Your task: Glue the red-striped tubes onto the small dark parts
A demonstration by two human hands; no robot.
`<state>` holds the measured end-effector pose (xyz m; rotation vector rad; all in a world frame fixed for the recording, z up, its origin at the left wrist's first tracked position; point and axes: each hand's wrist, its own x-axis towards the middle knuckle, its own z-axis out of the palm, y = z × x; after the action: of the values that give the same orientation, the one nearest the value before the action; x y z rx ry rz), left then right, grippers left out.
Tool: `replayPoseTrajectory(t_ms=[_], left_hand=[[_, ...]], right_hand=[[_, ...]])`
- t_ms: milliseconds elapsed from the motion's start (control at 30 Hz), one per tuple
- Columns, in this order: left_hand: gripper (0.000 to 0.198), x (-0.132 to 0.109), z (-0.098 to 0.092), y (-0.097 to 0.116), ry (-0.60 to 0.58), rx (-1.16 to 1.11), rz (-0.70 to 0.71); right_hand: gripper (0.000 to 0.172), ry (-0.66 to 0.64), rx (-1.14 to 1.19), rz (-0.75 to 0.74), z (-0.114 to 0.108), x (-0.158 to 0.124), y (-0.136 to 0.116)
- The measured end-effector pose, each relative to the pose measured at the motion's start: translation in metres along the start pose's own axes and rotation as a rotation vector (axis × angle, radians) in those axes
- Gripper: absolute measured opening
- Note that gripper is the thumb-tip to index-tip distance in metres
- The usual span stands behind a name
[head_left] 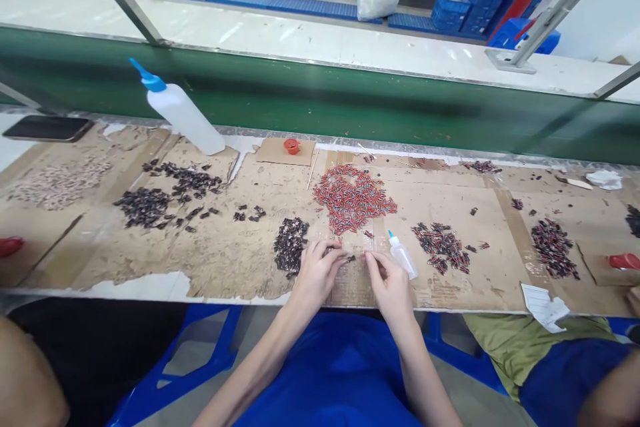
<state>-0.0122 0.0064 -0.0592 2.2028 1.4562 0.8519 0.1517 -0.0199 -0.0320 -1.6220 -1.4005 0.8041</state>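
My left hand is closed in a pinch beside a pile of small black parts. A small black part shows at its fingertips. Facing it, my right hand also pinches, with a speck of red at its fingertips; what it holds is too small to make out. Just beyond both hands lies a big heap of small red-and-dark parts. A small clear bottle with a blue tip lies against the right hand. Farther right is a pile of mixed red-and-black parts.
Cardboard covers the bench. A large white squeeze bottle leans at the back left, near a red cap and a phone. More black parts lie left. People sit close on both sides.
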Motion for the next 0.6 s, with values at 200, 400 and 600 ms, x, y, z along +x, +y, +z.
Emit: replayPoseTrajectory(t_ms=[200, 400, 600], left_hand=[[0.012, 0.003, 0.005, 0.005, 0.025, -0.057, 0.02], [0.012, 0.005, 0.002, 0.011, 0.002, -0.21, -0.011], [0.014, 0.008, -0.008, 0.017, -0.017, -0.427, -0.087]], right_hand=[[0.027, -0.079, -0.178, -0.047, -0.004, 0.003, -0.007], [0.028, -0.105, -0.114, -0.029, -0.002, 0.005, -0.009], [0.026, -0.082, -0.002, 0.005, 0.001, 0.004, -0.008]])
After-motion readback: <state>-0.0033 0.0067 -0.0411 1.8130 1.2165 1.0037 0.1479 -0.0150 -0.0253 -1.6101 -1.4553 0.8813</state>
